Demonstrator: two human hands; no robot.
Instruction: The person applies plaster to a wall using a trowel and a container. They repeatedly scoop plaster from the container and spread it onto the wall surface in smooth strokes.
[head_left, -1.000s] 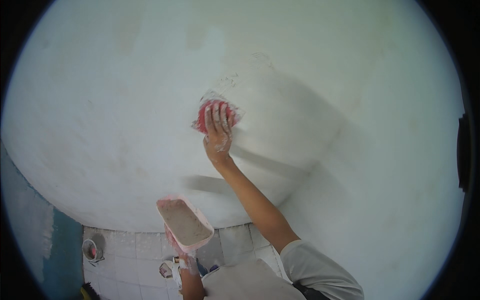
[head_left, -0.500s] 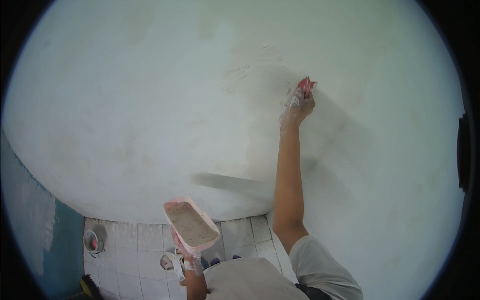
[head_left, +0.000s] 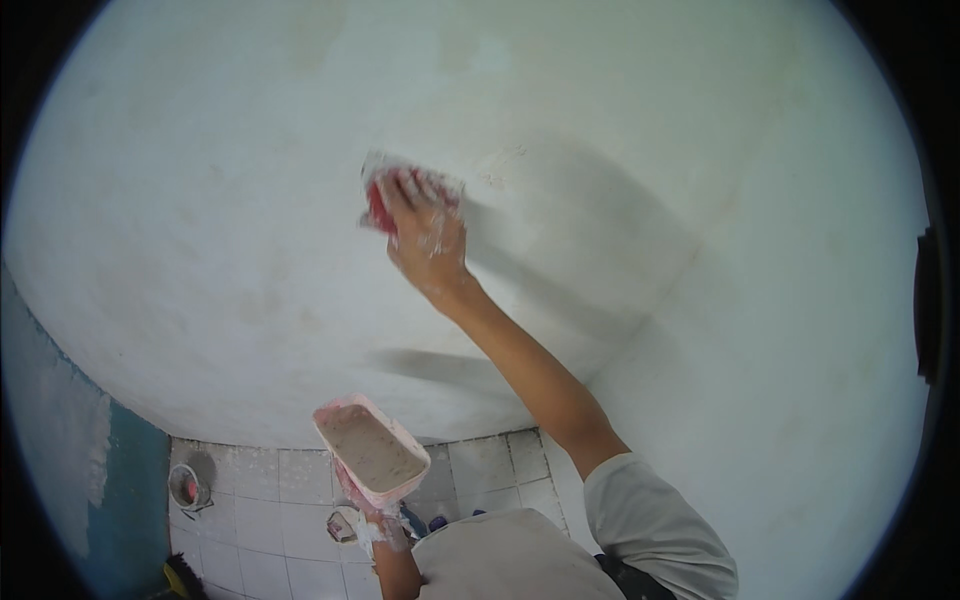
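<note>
My right hand (head_left: 425, 235), smeared with white paste, grips a red putty spreader (head_left: 381, 206). Its whitish, paste-coated blade lies against the pale wall (head_left: 250, 220). Down near the foot of the wall, my left hand (head_left: 355, 487) holds up a pink rectangular tub (head_left: 403, 488) from below and the side. Greyish-white putty (head_left: 372, 446) lies inside the tub. Most of the left fingers are hidden under the tub. Faint rough marks (head_left: 505, 165) of putty show on the wall to the right of the spreader.
A small bucket (head_left: 188, 487) with something red inside stands on the tiled floor (head_left: 258, 520) at the left. A patchy blue wall (head_left: 130, 490) borders that side. A black-bristled thing with yellow (head_left: 182, 575) lies at the lower left. A small round container (head_left: 342, 525) sits beside my left wrist.
My right hand has swept the spreader left across the wall, and the rough putty ridges there are now mostly smoothed. The tub has shifted slightly left.
</note>
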